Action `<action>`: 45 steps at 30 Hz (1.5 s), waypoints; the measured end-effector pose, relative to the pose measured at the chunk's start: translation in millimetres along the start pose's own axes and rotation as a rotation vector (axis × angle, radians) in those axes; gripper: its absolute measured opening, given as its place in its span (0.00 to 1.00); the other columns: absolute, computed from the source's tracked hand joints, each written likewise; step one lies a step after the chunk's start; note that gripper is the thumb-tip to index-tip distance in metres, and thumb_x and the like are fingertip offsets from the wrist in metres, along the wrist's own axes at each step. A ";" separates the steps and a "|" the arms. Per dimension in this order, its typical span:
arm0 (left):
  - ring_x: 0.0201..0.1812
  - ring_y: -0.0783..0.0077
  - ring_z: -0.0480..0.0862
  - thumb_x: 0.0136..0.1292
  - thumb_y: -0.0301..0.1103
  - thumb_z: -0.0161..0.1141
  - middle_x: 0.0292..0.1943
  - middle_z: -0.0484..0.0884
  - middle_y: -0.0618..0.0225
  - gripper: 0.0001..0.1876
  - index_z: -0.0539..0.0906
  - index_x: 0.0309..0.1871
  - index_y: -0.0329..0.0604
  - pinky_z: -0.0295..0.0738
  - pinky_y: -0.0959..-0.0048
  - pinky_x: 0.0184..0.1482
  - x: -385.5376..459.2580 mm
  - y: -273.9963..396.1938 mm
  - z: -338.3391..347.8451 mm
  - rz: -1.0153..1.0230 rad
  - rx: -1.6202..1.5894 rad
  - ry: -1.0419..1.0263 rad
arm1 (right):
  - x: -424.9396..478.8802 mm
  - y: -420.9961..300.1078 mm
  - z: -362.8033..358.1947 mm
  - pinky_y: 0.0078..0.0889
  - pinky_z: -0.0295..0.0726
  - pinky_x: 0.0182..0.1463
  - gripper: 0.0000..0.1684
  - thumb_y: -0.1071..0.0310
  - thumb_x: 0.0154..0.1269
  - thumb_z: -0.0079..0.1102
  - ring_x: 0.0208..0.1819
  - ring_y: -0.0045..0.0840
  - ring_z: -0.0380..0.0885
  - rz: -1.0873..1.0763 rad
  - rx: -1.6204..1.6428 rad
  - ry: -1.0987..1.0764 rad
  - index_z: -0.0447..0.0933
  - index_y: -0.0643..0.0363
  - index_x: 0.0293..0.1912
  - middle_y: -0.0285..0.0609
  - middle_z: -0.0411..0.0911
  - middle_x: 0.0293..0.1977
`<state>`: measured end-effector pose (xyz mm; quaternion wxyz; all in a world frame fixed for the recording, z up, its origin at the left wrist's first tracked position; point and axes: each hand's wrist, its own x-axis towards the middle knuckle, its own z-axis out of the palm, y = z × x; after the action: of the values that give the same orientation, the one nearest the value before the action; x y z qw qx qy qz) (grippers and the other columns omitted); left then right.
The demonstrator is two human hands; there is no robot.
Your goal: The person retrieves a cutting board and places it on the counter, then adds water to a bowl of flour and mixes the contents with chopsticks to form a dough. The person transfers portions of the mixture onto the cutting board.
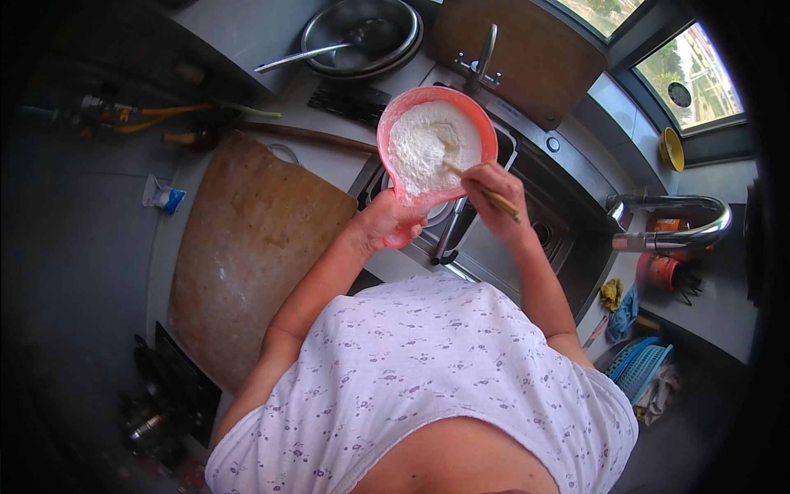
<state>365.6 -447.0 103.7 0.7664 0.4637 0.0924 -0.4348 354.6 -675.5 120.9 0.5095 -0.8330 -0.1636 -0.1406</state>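
My left hand (390, 220) grips the handle of a pink plastic scoop bowl (489, 133), held up over the left end of the sink. White flour (426, 142) fills much of the bowl, loose and lumpy, with a hollow toward its right side. In my right hand (498, 196) is a pair of wooden chopsticks (507, 205). Their tips reach over the near right rim into the flour. Part of a white dish (438, 215) shows beneath the bowl.
A floured wooden board (253, 265) lies at left, with a rolling pin (308, 134) behind it. Steel basins (361, 37) holding a ladle (308, 57) stand at the back. The sink (500, 253) has a curved chrome faucet (673, 204) on the right. Another tap (484, 62) rises behind the bowl.
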 end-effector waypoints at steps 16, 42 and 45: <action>0.21 0.80 0.77 0.59 0.30 0.66 0.26 0.76 0.70 0.17 0.76 0.50 0.38 0.72 0.84 0.20 -9.2 2.0 18.0 -0.024 -0.025 0.019 | 5.6 -26.0 14.1 0.29 0.78 0.38 0.08 0.83 0.55 0.61 0.34 0.36 0.80 -0.045 0.012 -0.069 0.76 0.62 0.35 0.45 0.77 0.32; 0.21 0.81 0.77 0.62 0.30 0.63 0.28 0.78 0.70 0.10 0.76 0.45 0.41 0.70 0.82 0.18 -8.9 -11.2 2.9 0.007 -0.146 0.013 | 19.9 -20.6 2.3 0.29 0.77 0.35 0.06 0.80 0.57 0.63 0.31 0.33 0.79 0.038 -0.134 0.133 0.77 0.61 0.34 0.44 0.78 0.29; 0.21 0.81 0.77 0.62 0.30 0.63 0.27 0.78 0.70 0.10 0.76 0.45 0.41 0.70 0.82 0.18 -8.0 -6.1 13.1 -0.018 -0.157 0.003 | 16.1 -10.3 24.6 0.33 0.77 0.33 0.04 0.76 0.58 0.62 0.29 0.41 0.79 0.050 -0.186 0.089 0.76 0.59 0.34 0.47 0.76 0.29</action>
<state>352.7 -453.9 111.4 0.7965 0.4018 0.1315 -0.4323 366.5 -647.1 124.8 0.4400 -0.8734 -0.1063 -0.1794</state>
